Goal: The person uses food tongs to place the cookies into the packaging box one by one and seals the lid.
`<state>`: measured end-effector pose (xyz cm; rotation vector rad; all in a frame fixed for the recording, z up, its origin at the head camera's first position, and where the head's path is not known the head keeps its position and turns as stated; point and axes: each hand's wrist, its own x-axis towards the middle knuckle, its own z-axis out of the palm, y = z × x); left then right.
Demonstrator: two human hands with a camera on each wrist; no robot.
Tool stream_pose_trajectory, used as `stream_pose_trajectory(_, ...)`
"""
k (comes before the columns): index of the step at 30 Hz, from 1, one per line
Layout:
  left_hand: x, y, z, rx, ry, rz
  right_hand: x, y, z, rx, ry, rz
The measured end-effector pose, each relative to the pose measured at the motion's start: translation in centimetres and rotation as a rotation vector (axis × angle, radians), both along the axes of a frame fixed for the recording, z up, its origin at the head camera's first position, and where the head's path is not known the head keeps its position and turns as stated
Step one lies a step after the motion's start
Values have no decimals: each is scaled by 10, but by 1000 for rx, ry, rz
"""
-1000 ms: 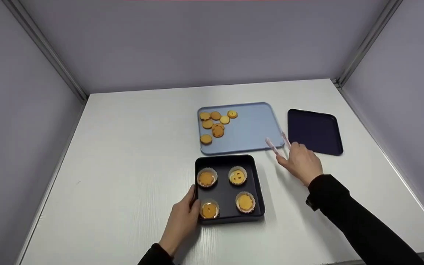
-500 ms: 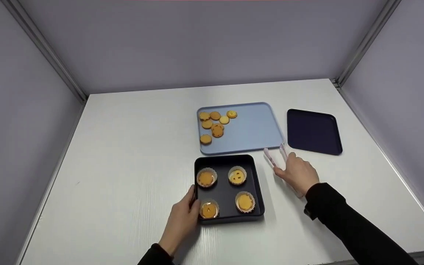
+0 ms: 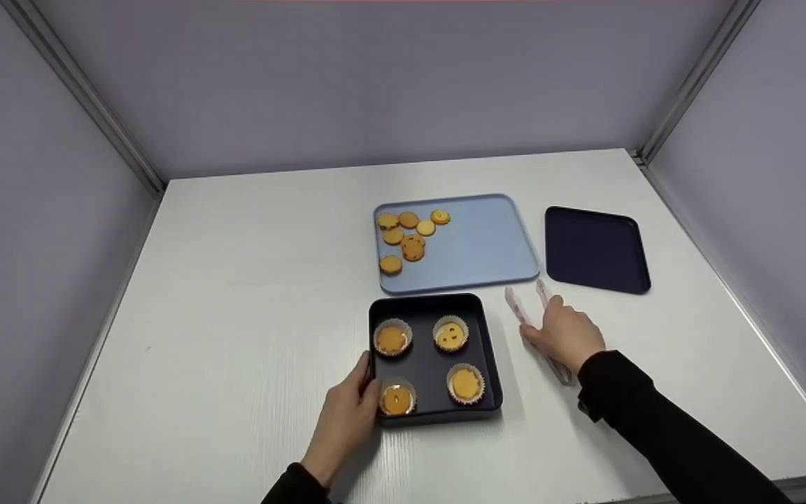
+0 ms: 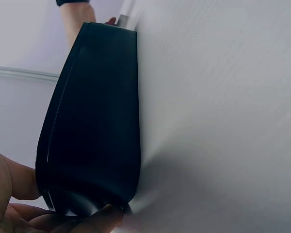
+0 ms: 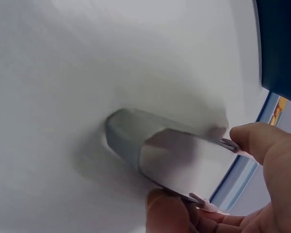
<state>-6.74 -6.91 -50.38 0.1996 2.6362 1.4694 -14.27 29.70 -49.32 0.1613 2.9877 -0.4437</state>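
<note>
A dark square baking pan (image 3: 425, 350) sits near the front of the table, holding several paper baking cups (image 3: 450, 348) with a cookie in each. My left hand (image 3: 347, 409) grips its left side; the left wrist view shows thumb and fingers round a corner of the pan (image 4: 94, 111). To the right of the pan, my right hand (image 3: 565, 334) holds tongs (image 3: 515, 306) with pink tips, which stand apart with nothing between them. In the right wrist view, thumb and fingers press the two arms of the metal tongs (image 5: 128, 133), whose bent end is low over the table.
Behind the pan lies a light blue tray (image 3: 480, 241) with several cookies (image 3: 413, 248) gathered at its left side. A bare dark navy tray (image 3: 595, 248) is at the right. Grey panels (image 3: 403, 84) enclose the white table (image 3: 235, 294) at the back and sides.
My right hand has drawn the tongs back toward me, away from the blue tray's front right corner, and lowered them toward the table. My left hand stays on the pan.
</note>
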Motion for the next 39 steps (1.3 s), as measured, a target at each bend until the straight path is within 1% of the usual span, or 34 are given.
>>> stream_pose_trajectory(9,-1,0,0,-3,-7,8,0,1,-2,-2,-8,-7)
stream_pose_trajectory(15,0,0,1,-5,-23,11,1,1,1,3,-21,-4)
stream_pose_trajectory(19,-1,0,1,-1,-47,14,2,1,4,37,-24,9)
stream_pose_trajectory(24,-1,0,0,8,-55,23,1,2,11,85,25,22)
stream_pose_trajectory(27,-1,0,0,13,-55,25,0,3,14,87,73,25)
stream_pose_trajectory(30,-1,0,1,18,-56,26,-2,4,15,80,101,23)
stream_pose_trajectory(39,-1,-2,3,38,-63,25,-8,14,22,62,107,18)
